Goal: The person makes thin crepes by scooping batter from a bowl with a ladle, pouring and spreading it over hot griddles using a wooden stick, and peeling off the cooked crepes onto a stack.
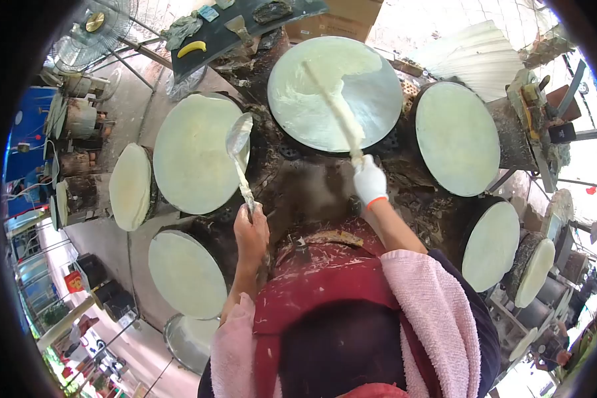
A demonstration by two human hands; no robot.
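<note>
My left hand (251,231), bare, is closed around the handle of a metal ladle (239,136). The ladle's bowl hangs over the right side of a round griddle covered by a pale crepe (196,149), and batter coats its handle. In a white glove with an orange cuff, my right hand (370,180) grips a batter-coated spreader (341,109). This long, thin tool reaches across the front round griddle (377,99). Pale wet batter (295,76) covers that griddle's left and far parts, while bare metal shows on the right.
More griddles with pale rounds stand around me, including the right griddle (458,139) and lower left griddle (186,273). A metal basin (179,341) sits low left. A dark table (212,40) holds a yellow banana-shaped thing (192,48); a fan (94,26) stands beside it.
</note>
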